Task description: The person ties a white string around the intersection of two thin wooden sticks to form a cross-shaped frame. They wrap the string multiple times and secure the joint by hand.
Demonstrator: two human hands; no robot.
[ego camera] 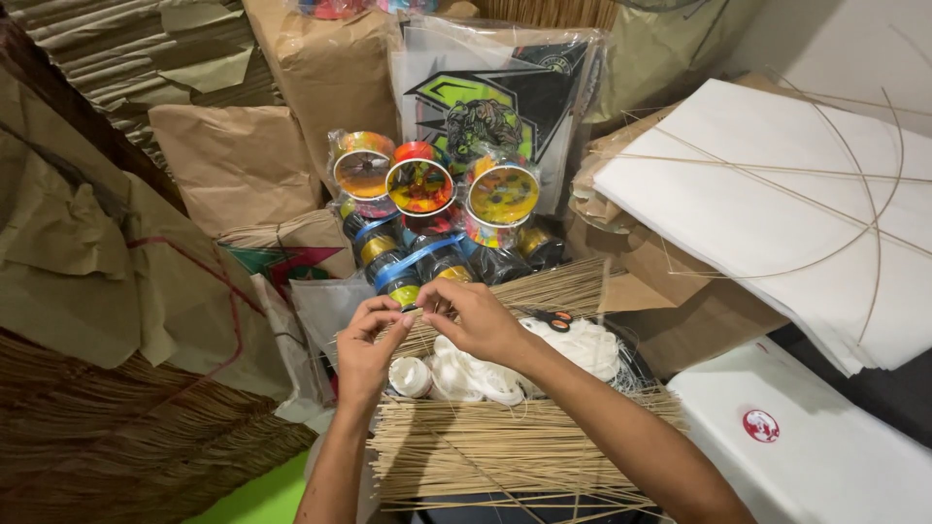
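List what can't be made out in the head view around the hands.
- What the left hand and right hand pinch: too small, covered by fingertips.
- Scissors: only the handles show; the blades are hidden by the white string.
- Thin stick bundle: its near ends are cut off by the bottom edge.

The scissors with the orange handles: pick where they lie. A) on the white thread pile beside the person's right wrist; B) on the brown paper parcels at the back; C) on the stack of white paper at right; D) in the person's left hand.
A: the scissors rest on the white thread pile, just past the right hand; the left hand pinches something thin between its fingertips, not scissors.
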